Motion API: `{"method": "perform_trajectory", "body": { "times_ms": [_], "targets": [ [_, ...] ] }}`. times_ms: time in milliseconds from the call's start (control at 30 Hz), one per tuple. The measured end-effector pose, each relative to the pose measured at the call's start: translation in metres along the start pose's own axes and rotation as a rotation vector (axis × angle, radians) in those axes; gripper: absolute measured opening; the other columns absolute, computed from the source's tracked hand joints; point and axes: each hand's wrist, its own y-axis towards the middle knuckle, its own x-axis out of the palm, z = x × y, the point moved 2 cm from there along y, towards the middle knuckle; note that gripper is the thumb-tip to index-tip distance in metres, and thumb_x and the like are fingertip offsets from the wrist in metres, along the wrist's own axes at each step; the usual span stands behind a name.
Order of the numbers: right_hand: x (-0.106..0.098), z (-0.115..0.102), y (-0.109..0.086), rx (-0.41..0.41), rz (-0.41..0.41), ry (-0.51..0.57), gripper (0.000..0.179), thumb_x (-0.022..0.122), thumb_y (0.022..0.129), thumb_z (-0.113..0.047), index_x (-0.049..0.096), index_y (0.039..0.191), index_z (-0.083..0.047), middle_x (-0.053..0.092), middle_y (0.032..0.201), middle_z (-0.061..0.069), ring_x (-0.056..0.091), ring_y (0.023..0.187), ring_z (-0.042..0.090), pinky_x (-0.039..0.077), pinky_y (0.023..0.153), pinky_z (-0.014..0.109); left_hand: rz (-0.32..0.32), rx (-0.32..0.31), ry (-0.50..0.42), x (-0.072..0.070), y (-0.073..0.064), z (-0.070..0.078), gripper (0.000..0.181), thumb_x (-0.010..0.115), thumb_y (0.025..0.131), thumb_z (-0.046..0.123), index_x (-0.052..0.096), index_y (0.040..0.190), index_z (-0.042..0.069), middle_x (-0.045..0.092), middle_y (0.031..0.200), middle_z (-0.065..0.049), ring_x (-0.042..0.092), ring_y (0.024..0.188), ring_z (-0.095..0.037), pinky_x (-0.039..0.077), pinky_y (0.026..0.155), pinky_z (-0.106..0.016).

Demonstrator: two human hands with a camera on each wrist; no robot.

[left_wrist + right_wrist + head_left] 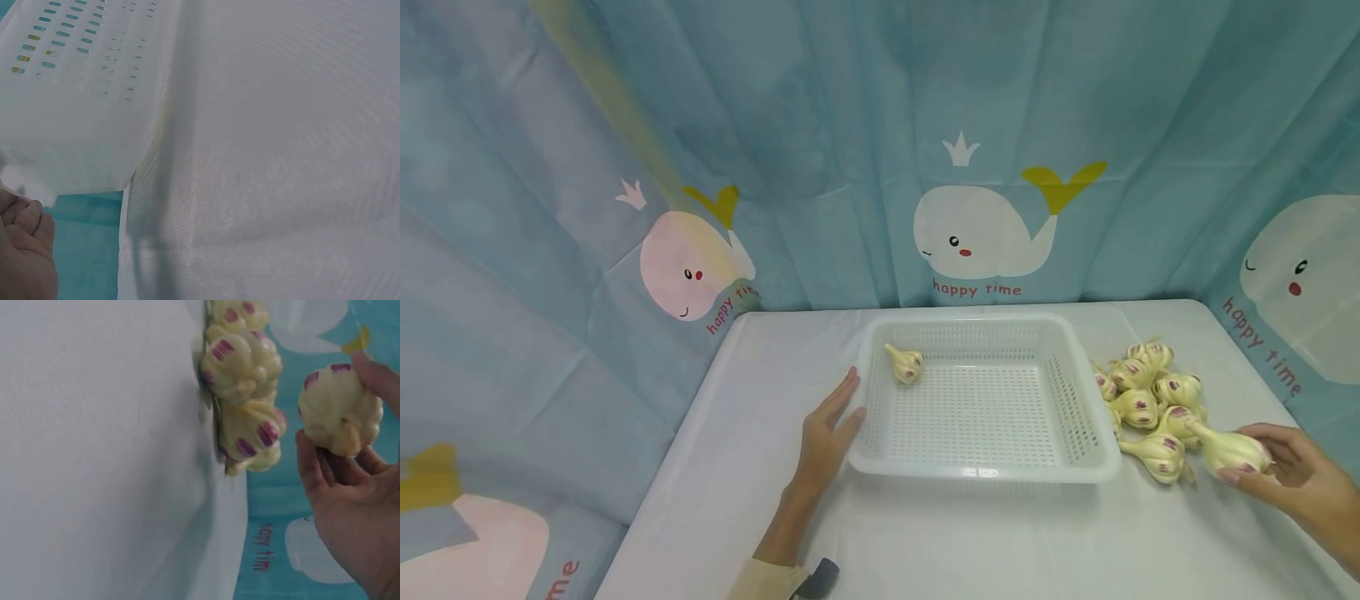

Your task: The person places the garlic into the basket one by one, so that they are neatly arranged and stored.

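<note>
My right hand [1303,471] holds a garlic bulb [1232,452] between thumb and fingers, its stem pointing left toward a heap of garlic bulbs [1138,408]. The right wrist view shows the held garlic bulb [340,409] raised off the white cloth, apart from the heap. On the left, my left hand [826,437] touches the left rim of a white plastic basket [977,473], its fingers extended along the outside. Up close, the left fingertips [28,209] meet the basket's edge. One garlic bulb [906,364] lies inside the basket, at the back left corner.
A white cloth covers the table [970,542] under everything. The heap of several bulbs sits just right of the basket, close to its wall. Behind the table hangs a blue curtain [850,167] printed with whales.
</note>
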Motion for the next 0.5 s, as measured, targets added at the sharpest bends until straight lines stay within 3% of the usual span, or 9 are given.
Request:
{"method": "perform_trajectory", "body": {
  "times_ms": [133, 200, 333, 500],
  "targets": [
    [0.003, -0.001, 0.003, 0.020, -0.044, 0.007, 0.074, 0.069, 0.094, 0.015, 0.048, 0.148, -0.031, 0.045, 0.138, -0.028, 0.049, 0.118, -0.022, 0.050, 0.082, -0.001, 0.002, 0.005, -0.003, 0.000, 0.000, -0.001, 0.051, 0.065, 0.105, 0.013, 0.054, 0.155, 0.015, 0.044, 0.165, 0.012, 0.037, 0.156, -0.012, 0.029, 0.126, -0.020],
    [0.005, -0.004, 0.005, 0.049, -0.060, -0.066, 0.073, 0.070, 0.097, 0.009, 0.046, 0.151, -0.034, 0.039, 0.139, -0.029, 0.045, 0.120, -0.026, 0.050, 0.083, -0.002, 0.003, 0.012, -0.003, 0.000, 0.000, -0.001, 0.051, 0.065, 0.105, 0.013, 0.054, 0.155, 0.015, 0.044, 0.165, 0.011, 0.038, 0.155, -0.011, 0.030, 0.125, -0.021],
    [0.008, -0.011, 0.011, 0.011, -0.055, -0.069, 0.064, 0.071, 0.095, 0.010, 0.053, 0.145, -0.026, 0.047, 0.133, -0.025, 0.053, 0.114, -0.022, 0.054, 0.083, 0.002, 0.004, 0.027, -0.011, 0.000, 0.001, -0.001, 0.051, 0.066, 0.105, 0.014, 0.055, 0.155, 0.014, 0.044, 0.165, 0.010, 0.038, 0.155, -0.010, 0.031, 0.125, -0.021],
    [0.016, -0.019, 0.017, -0.051, -0.033, -0.091, 0.067, 0.075, 0.092, 0.011, 0.053, 0.143, -0.027, 0.045, 0.137, -0.026, 0.046, 0.120, -0.026, 0.047, 0.090, -0.003, 0.003, 0.039, -0.006, 0.000, 0.001, -0.001, 0.052, 0.066, 0.105, 0.015, 0.054, 0.155, 0.014, 0.044, 0.166, 0.009, 0.038, 0.155, -0.012, 0.031, 0.125, -0.022]
  ]
}}
